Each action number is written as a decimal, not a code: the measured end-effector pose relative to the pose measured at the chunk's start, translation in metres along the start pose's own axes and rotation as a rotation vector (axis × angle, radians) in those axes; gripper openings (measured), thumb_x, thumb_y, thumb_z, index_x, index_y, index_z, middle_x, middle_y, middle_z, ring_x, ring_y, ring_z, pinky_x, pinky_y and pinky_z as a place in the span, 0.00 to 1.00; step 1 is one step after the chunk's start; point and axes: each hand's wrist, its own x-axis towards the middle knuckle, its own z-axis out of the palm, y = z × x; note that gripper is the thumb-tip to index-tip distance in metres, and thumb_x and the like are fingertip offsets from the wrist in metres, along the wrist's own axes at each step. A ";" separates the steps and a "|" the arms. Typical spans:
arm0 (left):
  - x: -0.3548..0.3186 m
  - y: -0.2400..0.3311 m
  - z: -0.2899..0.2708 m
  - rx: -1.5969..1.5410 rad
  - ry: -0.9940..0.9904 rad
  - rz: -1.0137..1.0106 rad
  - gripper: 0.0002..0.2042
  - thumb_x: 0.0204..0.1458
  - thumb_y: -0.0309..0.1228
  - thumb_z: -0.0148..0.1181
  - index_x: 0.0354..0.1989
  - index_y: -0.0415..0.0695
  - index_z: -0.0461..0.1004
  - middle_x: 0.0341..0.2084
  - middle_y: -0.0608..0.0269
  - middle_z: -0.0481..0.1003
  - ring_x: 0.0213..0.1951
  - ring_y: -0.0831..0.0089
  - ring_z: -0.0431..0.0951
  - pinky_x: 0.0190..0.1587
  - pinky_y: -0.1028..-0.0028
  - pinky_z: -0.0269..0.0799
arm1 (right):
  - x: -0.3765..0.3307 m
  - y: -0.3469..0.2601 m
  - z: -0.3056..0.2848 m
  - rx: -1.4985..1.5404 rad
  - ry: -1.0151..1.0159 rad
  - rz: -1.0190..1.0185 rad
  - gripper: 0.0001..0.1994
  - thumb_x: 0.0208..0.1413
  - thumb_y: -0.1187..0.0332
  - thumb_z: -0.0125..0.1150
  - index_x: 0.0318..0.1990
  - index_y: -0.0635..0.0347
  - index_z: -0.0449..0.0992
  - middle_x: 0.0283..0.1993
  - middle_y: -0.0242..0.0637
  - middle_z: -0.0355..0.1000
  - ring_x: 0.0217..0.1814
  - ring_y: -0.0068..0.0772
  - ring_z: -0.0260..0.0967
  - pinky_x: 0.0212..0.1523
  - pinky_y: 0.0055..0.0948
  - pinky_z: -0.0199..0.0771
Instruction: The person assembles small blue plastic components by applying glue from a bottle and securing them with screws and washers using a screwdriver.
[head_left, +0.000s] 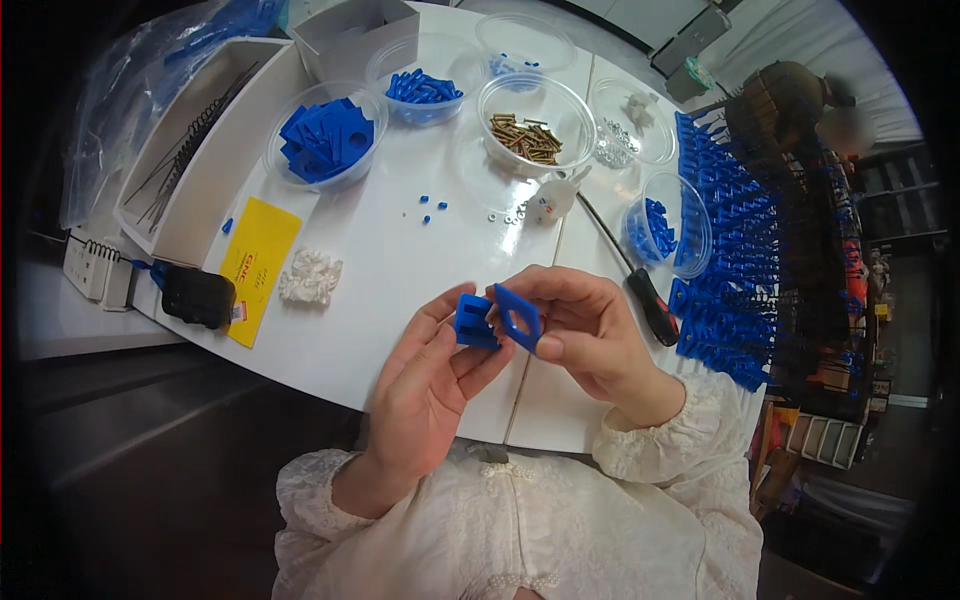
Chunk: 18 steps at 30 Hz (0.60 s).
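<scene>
While both hands meet above the white table (400,260), the right hand (590,335) pinches a flat blue frame piece (520,318), long axis slanting down-right, thumb under its lower corner. Left hand (430,385) cradles a small blue block (474,322) at its fingertips, touching the frame's left edge.

Clear plastic bowl of brass screws (527,137), black-handled screwdriver (650,300), yellow paper card (258,265), rows of assembled blue plastic parts (735,250) on white table (400,260).
</scene>
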 end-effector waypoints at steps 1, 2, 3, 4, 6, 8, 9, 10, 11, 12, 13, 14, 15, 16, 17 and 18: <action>0.001 0.001 0.000 -0.034 -0.002 -0.031 0.19 0.64 0.32 0.36 0.60 0.37 0.54 0.56 0.51 0.64 0.58 0.62 0.68 0.63 0.64 0.63 | 0.000 0.000 0.001 0.002 0.001 0.006 0.26 0.47 0.69 0.68 0.54 0.69 0.70 0.49 0.43 0.71 0.52 0.34 0.70 0.54 0.32 0.69; 0.002 0.002 0.000 -0.069 -0.003 -0.062 0.20 0.64 0.32 0.36 0.62 0.37 0.53 0.55 0.52 0.65 0.59 0.64 0.67 0.63 0.65 0.62 | 0.000 -0.001 0.001 -0.092 0.008 -0.030 0.25 0.45 0.72 0.68 0.52 0.70 0.71 0.47 0.42 0.72 0.51 0.33 0.70 0.53 0.31 0.69; 0.003 0.003 0.000 -0.073 0.001 -0.066 0.20 0.64 0.32 0.36 0.62 0.37 0.53 0.55 0.52 0.65 0.59 0.64 0.67 0.63 0.65 0.62 | -0.001 -0.002 0.002 -0.186 0.016 -0.065 0.24 0.43 0.75 0.68 0.51 0.70 0.72 0.45 0.41 0.72 0.50 0.32 0.70 0.52 0.30 0.69; 0.004 0.004 0.001 -0.110 -0.013 -0.104 0.20 0.64 0.33 0.35 0.62 0.37 0.52 0.55 0.53 0.65 0.59 0.64 0.66 0.64 0.66 0.61 | 0.000 -0.007 0.002 -0.185 0.016 -0.063 0.24 0.43 0.75 0.68 0.51 0.70 0.72 0.45 0.41 0.72 0.50 0.32 0.70 0.52 0.30 0.69; 0.006 0.003 -0.001 -0.150 -0.026 -0.146 0.21 0.64 0.33 0.35 0.63 0.38 0.52 0.55 0.53 0.65 0.60 0.64 0.66 0.64 0.66 0.61 | 0.001 -0.022 0.003 -0.748 -0.062 -0.282 0.23 0.38 0.79 0.65 0.48 0.69 0.75 0.41 0.41 0.72 0.46 0.31 0.71 0.49 0.30 0.70; 0.006 0.000 -0.003 -0.181 -0.043 -0.107 0.21 0.64 0.34 0.34 0.63 0.38 0.52 0.56 0.52 0.64 0.61 0.62 0.65 0.64 0.65 0.60 | 0.002 -0.027 0.009 -0.934 -0.029 -0.400 0.25 0.34 0.79 0.64 0.47 0.67 0.76 0.39 0.42 0.71 0.40 0.32 0.72 0.42 0.27 0.72; 0.006 -0.001 -0.004 -0.185 -0.041 -0.112 0.21 0.64 0.34 0.34 0.63 0.38 0.52 0.56 0.52 0.64 0.61 0.62 0.65 0.64 0.65 0.60 | 0.002 -0.028 0.009 -1.083 -0.017 -0.484 0.25 0.34 0.78 0.65 0.48 0.66 0.76 0.39 0.42 0.71 0.39 0.34 0.71 0.39 0.28 0.72; 0.008 -0.002 -0.005 -0.197 -0.096 -0.114 0.22 0.64 0.34 0.35 0.64 0.38 0.51 0.57 0.51 0.63 0.61 0.61 0.64 0.64 0.65 0.60 | 0.001 -0.028 0.010 -1.232 -0.006 -0.568 0.26 0.34 0.77 0.66 0.49 0.65 0.75 0.39 0.42 0.71 0.38 0.35 0.70 0.36 0.28 0.72; 0.008 -0.003 -0.006 -0.209 -0.150 -0.116 0.22 0.64 0.34 0.35 0.64 0.39 0.51 0.57 0.51 0.62 0.61 0.61 0.64 0.63 0.65 0.61 | 0.000 -0.027 0.010 -1.233 -0.006 -0.561 0.26 0.34 0.77 0.66 0.49 0.65 0.75 0.39 0.42 0.71 0.38 0.35 0.70 0.36 0.28 0.72; 0.009 -0.004 -0.007 -0.213 -0.147 -0.119 0.22 0.64 0.34 0.35 0.64 0.39 0.51 0.57 0.51 0.62 0.61 0.61 0.64 0.63 0.65 0.61 | 0.000 -0.027 0.011 -1.249 0.000 -0.551 0.26 0.34 0.77 0.66 0.48 0.64 0.75 0.39 0.42 0.71 0.38 0.37 0.70 0.36 0.28 0.72; 0.009 -0.005 -0.007 -0.197 -0.174 -0.149 0.22 0.64 0.34 0.36 0.64 0.39 0.50 0.58 0.51 0.62 0.61 0.60 0.64 0.63 0.64 0.61 | -0.001 -0.026 0.011 -1.268 0.009 -0.540 0.26 0.33 0.76 0.66 0.47 0.64 0.75 0.38 0.42 0.71 0.37 0.38 0.70 0.35 0.29 0.72; 0.010 -0.005 -0.008 -0.179 -0.201 -0.178 0.22 0.64 0.34 0.36 0.65 0.39 0.50 0.58 0.51 0.61 0.61 0.59 0.64 0.63 0.63 0.61 | 0.000 -0.027 0.009 -1.269 0.011 -0.533 0.26 0.33 0.76 0.66 0.47 0.64 0.75 0.38 0.42 0.71 0.37 0.38 0.70 0.35 0.29 0.72; 0.011 -0.005 -0.009 -0.183 -0.199 -0.183 0.22 0.64 0.34 0.36 0.65 0.39 0.50 0.58 0.51 0.61 0.61 0.59 0.64 0.63 0.63 0.61 | 0.001 -0.029 0.007 -1.274 -0.011 -0.521 0.25 0.33 0.76 0.66 0.47 0.64 0.75 0.38 0.42 0.71 0.37 0.38 0.70 0.35 0.29 0.72; 0.012 -0.005 -0.010 -0.173 -0.196 -0.201 0.23 0.64 0.34 0.37 0.65 0.39 0.49 0.58 0.51 0.62 0.61 0.58 0.64 0.63 0.63 0.61 | 0.001 -0.030 0.006 -1.276 -0.034 -0.509 0.25 0.33 0.76 0.66 0.47 0.64 0.75 0.38 0.42 0.71 0.37 0.38 0.70 0.35 0.29 0.72; 0.013 -0.004 -0.011 -0.164 -0.192 -0.219 0.23 0.64 0.35 0.38 0.65 0.39 0.48 0.58 0.51 0.62 0.61 0.58 0.64 0.63 0.63 0.61 | 0.002 -0.030 0.005 -1.273 -0.031 -0.501 0.25 0.33 0.76 0.66 0.47 0.64 0.75 0.38 0.42 0.71 0.37 0.38 0.70 0.35 0.29 0.72; 0.013 -0.003 -0.013 -0.166 -0.187 -0.226 0.23 0.64 0.35 0.38 0.65 0.39 0.48 0.58 0.51 0.62 0.61 0.58 0.64 0.63 0.63 0.61 | 0.003 -0.029 0.004 -1.258 -0.033 -0.480 0.25 0.33 0.76 0.66 0.47 0.64 0.75 0.38 0.42 0.71 0.37 0.38 0.70 0.35 0.30 0.72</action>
